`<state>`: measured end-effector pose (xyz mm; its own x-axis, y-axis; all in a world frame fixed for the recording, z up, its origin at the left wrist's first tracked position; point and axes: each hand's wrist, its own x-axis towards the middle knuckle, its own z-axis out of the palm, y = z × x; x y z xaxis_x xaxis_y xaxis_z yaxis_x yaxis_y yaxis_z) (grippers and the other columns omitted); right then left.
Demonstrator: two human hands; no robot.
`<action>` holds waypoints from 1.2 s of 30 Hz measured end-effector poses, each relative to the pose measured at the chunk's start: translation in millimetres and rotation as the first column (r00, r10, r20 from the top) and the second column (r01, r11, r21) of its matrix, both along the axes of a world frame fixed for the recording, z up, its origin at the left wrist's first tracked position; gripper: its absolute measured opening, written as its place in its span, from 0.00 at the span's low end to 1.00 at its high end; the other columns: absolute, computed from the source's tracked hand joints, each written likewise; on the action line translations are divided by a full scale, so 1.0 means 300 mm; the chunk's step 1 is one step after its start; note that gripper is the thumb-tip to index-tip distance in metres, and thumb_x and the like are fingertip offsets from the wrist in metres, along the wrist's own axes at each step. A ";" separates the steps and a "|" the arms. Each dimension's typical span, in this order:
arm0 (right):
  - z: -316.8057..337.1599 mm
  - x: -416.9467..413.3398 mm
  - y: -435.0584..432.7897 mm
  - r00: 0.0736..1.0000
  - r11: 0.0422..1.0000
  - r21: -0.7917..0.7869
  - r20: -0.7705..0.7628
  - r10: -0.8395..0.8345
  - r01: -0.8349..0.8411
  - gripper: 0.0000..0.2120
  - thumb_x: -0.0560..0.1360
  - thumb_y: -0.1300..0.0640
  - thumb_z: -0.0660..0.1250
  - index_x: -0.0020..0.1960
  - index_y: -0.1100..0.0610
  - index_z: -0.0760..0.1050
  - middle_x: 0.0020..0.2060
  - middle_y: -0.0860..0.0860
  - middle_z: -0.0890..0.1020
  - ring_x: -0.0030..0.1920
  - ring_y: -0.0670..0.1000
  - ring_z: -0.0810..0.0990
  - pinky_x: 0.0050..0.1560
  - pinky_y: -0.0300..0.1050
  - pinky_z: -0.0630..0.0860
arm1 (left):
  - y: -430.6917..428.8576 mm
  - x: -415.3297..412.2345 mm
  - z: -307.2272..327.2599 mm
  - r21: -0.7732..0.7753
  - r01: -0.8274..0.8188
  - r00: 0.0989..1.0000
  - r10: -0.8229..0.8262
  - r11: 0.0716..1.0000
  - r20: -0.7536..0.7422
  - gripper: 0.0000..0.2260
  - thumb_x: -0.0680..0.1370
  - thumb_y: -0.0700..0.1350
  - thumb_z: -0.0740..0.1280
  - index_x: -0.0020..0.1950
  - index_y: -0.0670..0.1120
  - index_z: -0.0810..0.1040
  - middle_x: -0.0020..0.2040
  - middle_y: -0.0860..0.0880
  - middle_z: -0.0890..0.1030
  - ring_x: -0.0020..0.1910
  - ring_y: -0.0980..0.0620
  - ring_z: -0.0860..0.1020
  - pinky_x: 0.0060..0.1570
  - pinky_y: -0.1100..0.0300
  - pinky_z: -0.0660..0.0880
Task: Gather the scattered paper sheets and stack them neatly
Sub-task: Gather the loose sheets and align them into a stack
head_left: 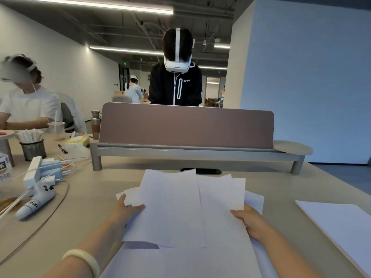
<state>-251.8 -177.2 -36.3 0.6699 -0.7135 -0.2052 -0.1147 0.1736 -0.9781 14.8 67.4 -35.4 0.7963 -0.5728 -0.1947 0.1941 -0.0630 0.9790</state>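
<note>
The left grip [128,209] and right grip [252,222] each pinch an opposite side of the fanned paper sheets [180,209], likely to square them together.

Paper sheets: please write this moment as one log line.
left hand: grips paper sheets | right hand: grips them | state: overlapping, unaligned

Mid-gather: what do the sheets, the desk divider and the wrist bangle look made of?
Sheets: thin matte white paper, corners lifting and overlapping. Divider: mauve, no glare, probably felt or fabric-covered board. Bangle: pale, smooth, slightly glossy; perhaps jade or resin.
</note>
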 end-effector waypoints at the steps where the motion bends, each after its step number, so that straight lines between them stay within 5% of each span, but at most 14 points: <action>1: -0.004 0.001 -0.002 0.999 0.999 0.030 0.048 -0.014 0.012 0.13 0.77 0.68 0.59 0.60 0.60 0.74 0.49 0.57 0.82 0.45 0.56 0.81 0.40 0.45 0.78 | -0.010 -0.003 -0.013 -0.003 -0.018 0.999 0.018 1.000 -0.026 0.43 0.72 0.36 0.72 0.78 0.46 0.47 0.73 0.39 0.63 0.66 0.36 0.70 0.63 0.42 0.69; 3: -0.006 0.002 -0.006 0.990 0.996 0.076 0.129 -0.049 0.040 0.13 0.78 0.67 0.59 0.60 0.60 0.74 0.51 0.57 0.82 0.47 0.56 0.81 0.40 0.45 0.79 | -0.022 -0.028 -0.021 0.008 0.014 0.999 -0.014 1.000 -0.052 0.39 0.72 0.40 0.73 0.77 0.43 0.53 0.74 0.42 0.63 0.69 0.38 0.67 0.65 0.46 0.67; 7: 0.008 0.015 -0.008 0.966 0.989 0.142 0.247 -0.078 0.044 0.11 0.78 0.64 0.59 0.58 0.57 0.75 0.50 0.55 0.84 0.48 0.55 0.82 0.47 0.47 0.79 | -0.038 -0.073 -0.008 -0.043 0.184 0.975 -0.188 0.982 -0.119 0.20 0.71 0.43 0.74 0.61 0.43 0.73 0.58 0.44 0.79 0.58 0.41 0.75 0.59 0.47 0.73; 11: 0.048 0.037 0.005 0.957 0.984 0.178 0.284 -0.068 0.017 0.09 0.78 0.62 0.60 0.56 0.55 0.76 0.45 0.53 0.85 0.43 0.53 0.83 0.39 0.45 0.81 | -0.083 -0.091 0.009 -0.091 0.181 0.982 -0.185 0.979 -0.039 0.27 0.71 0.38 0.73 0.68 0.43 0.67 0.61 0.41 0.77 0.55 0.40 0.78 0.52 0.48 0.77; 15: 0.061 0.034 0.015 0.987 0.994 0.089 0.149 0.054 -0.068 0.11 0.78 0.58 0.61 0.59 0.56 0.75 0.50 0.54 0.84 0.47 0.53 0.83 0.45 0.46 0.79 | -0.092 -0.108 0.032 -0.091 0.219 0.976 -0.218 0.971 0.021 0.37 0.60 0.43 0.76 0.66 0.50 0.65 0.57 0.47 0.77 0.53 0.43 0.79 0.44 0.52 0.78; 20: 0.051 0.001 -0.010 0.987 0.991 0.066 -0.107 0.124 -0.118 0.17 0.75 0.50 0.67 0.59 0.58 0.77 0.51 0.55 0.85 0.51 0.55 0.83 0.48 0.47 0.79 | -0.077 -0.128 0.043 0.007 0.331 0.940 -0.330 0.944 0.090 0.36 0.62 0.43 0.76 0.67 0.53 0.64 0.56 0.50 0.77 0.52 0.47 0.79 0.41 0.57 0.78; 30: 0.051 0.010 -0.012 0.954 0.968 0.105 -0.171 0.245 -0.229 0.19 0.70 0.52 0.73 0.59 0.57 0.78 0.51 0.54 0.85 0.51 0.54 0.84 0.48 0.46 0.79 | -0.075 -0.126 0.067 0.007 0.566 0.824 -0.565 0.825 0.044 0.29 0.70 0.31 0.72 0.65 0.53 0.68 0.57 0.46 0.82 0.55 0.45 0.82 0.49 0.51 0.79; 36: 0.058 0.012 -0.029 0.948 0.961 0.136 -0.179 0.261 -0.239 0.18 0.70 0.60 0.73 0.59 0.61 0.78 0.53 0.55 0.84 0.53 0.55 0.83 0.50 0.45 0.79 | -0.107 -0.121 0.060 -0.096 0.466 0.883 -0.469 0.879 -0.003 0.25 0.70 0.43 0.75 0.65 0.49 0.72 0.57 0.45 0.83 0.54 0.44 0.82 0.51 0.49 0.79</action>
<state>-248.2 -185.8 -18.8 0.7635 -0.4933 -0.4169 -0.3535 0.2210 -0.9090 -21.5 35.4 -17.4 0.4269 -0.8931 -0.1416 0.1887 -0.0652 0.9799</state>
